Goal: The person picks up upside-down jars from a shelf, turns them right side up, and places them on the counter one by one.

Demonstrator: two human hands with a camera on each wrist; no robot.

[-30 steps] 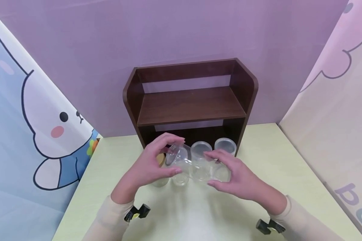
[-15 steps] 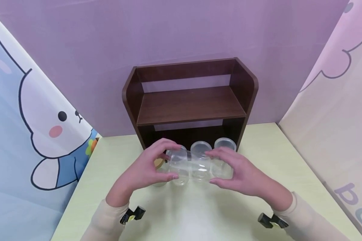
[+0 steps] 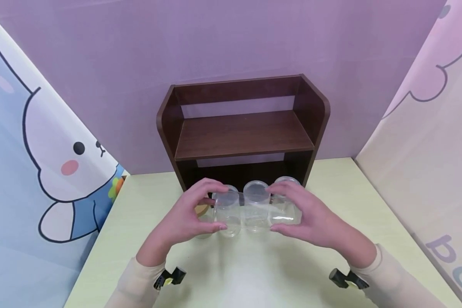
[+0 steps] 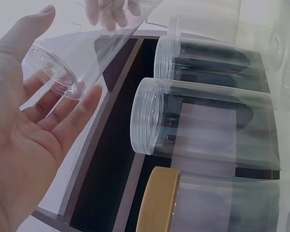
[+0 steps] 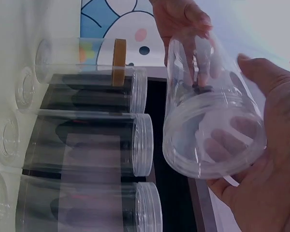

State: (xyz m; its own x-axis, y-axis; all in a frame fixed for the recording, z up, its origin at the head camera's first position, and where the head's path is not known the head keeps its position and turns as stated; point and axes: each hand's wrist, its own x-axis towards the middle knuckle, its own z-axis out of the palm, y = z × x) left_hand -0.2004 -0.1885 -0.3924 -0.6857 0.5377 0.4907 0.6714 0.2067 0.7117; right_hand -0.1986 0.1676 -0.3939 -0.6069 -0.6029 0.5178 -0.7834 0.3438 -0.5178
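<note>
Between my two hands lies a clear plastic jar point(image 5: 186, 116) on its side, raised over a row of standing jars. My left hand point(image 3: 179, 218) holds its base end point(image 4: 53, 72), thumb on one side and fingers on the other. At the opposite end my right hand point(image 3: 315, 218) grips the jar around its wide lidded end. Below and behind stand several clear jars with clear lids, among them a middle jar point(image 3: 256, 192) and a jar point(image 4: 203, 123) in the left wrist view. The leftmost jar has a tan lid point(image 4: 158, 200). In the head view the held jar is faint against those behind.
A dark brown two-tier shelf point(image 3: 246, 132) stands at the back against a purple backdrop point(image 3: 231, 38). The standing jars are in front of its lower tier. The pale table point(image 3: 238, 278) reaches forward, between printed cloths point(image 3: 77, 192) at both sides.
The held jar has turned from slanting to nearly level, its left end lowering. My left hand has dropped slightly and moved a little left; the right hand has shifted slightly right and up.
</note>
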